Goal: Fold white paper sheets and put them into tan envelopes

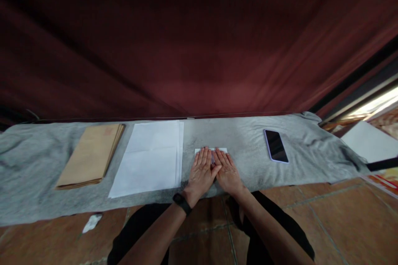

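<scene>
My left hand (201,172) and my right hand (228,170) lie flat side by side, fingers stretched out, on a small folded white paper (221,150) resting on the grey cloth (248,145). Only the paper's far edge shows beyond my fingertips. My thumbs touch or overlap between the hands. A black band sits on my left wrist. Just left of my left hand lies a stack of white sheets (151,157).
A stack of brown envelopes (91,154) lies further left on the cloth. A phone (275,145) with a dark screen lies to the right. A crumpled white scrap (92,222) is on the tiled floor. A dark red curtain hangs behind. A white board (370,143) sits at far right.
</scene>
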### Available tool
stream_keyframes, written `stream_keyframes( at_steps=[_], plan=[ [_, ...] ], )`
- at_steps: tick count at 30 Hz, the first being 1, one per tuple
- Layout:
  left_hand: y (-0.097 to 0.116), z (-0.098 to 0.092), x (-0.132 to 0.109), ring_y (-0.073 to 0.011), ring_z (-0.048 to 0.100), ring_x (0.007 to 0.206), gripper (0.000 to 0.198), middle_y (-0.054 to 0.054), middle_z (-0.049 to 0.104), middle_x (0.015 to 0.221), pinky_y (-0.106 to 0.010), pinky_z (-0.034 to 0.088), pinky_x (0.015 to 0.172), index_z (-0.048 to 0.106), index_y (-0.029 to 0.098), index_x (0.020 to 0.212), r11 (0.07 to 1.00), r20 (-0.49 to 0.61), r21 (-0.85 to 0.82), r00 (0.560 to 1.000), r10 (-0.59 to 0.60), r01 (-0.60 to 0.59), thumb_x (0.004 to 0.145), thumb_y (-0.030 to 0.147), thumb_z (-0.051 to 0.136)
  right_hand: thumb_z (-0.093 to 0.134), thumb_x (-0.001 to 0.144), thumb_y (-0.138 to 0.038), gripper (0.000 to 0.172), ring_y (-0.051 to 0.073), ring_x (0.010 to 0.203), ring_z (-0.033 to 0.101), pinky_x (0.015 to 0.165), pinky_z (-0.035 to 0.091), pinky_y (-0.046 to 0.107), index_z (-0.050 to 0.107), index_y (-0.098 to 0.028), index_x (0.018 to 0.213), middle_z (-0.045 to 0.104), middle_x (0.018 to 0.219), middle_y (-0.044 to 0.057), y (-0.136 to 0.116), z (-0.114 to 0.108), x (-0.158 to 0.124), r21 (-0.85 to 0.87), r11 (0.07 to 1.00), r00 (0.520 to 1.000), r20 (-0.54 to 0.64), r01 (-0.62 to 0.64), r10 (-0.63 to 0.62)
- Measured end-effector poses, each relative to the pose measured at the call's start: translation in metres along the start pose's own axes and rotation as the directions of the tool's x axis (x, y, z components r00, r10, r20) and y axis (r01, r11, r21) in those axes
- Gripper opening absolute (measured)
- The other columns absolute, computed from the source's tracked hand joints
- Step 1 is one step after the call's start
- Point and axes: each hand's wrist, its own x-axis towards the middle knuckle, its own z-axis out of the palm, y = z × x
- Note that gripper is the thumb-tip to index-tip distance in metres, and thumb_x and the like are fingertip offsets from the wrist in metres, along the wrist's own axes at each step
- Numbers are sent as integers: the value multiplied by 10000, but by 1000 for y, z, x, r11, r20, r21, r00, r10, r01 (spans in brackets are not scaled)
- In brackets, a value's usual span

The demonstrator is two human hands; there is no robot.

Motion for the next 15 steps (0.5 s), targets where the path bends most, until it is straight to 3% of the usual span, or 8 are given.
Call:
stream_keyframes(
  at_steps=[10,15],
  plan=[
    [-6,0,-4,-307,267,1511,760,-221,324,1600,-515,266,1215,283,46,1551,999,-43,15,998,-49,50,995,559,346,340,1035,-298,565,279,1478,337,1208,254,486,310,-102,1563,369,1594,157,10,2,-2,16,995,993,-69,-97,98],
    [-9,2,-7,-294,265,1513,694,-200,310,1613,-495,253,1224,258,64,1564,991,-20,55,992,-123,124,992,436,387,345,1043,-367,585,294,1449,387,1187,279,493,303,-108,1566,400,1575,170,17,1,-4,28,991,987,-85,-131,133]
  ],
)
